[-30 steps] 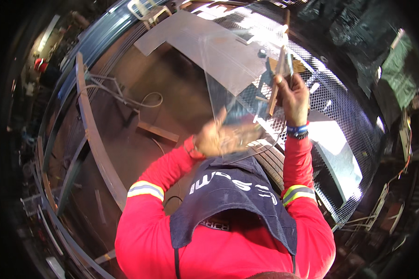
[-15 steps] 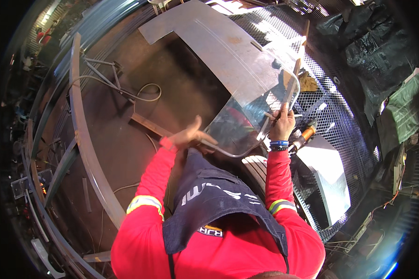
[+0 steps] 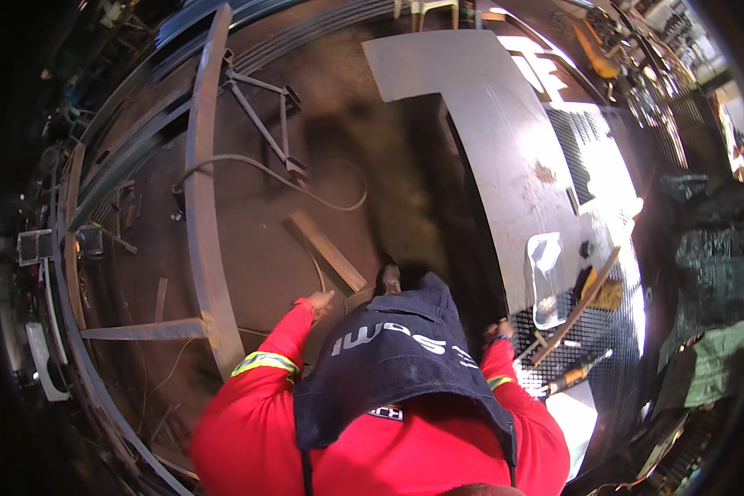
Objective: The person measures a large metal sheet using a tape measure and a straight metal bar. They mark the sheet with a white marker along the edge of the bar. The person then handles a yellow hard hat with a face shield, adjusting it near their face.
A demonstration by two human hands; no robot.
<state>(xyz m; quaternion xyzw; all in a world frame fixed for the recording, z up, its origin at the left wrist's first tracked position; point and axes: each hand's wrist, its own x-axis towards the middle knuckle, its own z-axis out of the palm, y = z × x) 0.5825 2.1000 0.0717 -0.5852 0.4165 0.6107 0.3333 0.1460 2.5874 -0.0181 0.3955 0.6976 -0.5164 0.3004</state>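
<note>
My left hand [image 3: 321, 306] is held over the brown floor, fingers apart and nothing in it. It is nearest to a short rusty steel bar [image 3: 331, 253] lying there. My right hand [image 3: 498, 331] is low beside the near corner of a large grey metal sheet [image 3: 504, 140]; its fingers are small and dark, so I cannot tell whether they touch the edge. A clear plastic piece with a pale rim [image 3: 546, 285] lies on the sheet. Right of it are a long brown strip [image 3: 577, 307], a yellowish glove [image 3: 608, 293] and an orange-bodied power tool [image 3: 567, 379].
A dark mesh surface [image 3: 572, 337] lies under the sheet. On the left stands a steel frame with a long beam [image 3: 204, 174], a cable [image 3: 260, 164] looped over it. A bracket of thin tubes [image 3: 260, 116] lies behind. Dark plastic sheeting [image 3: 711, 264] is at the far right.
Both hands have drawn back toward my body and left the clear, rimmed sheet they were on. The view has turned, so the floor and metal sheet sit further right.
</note>
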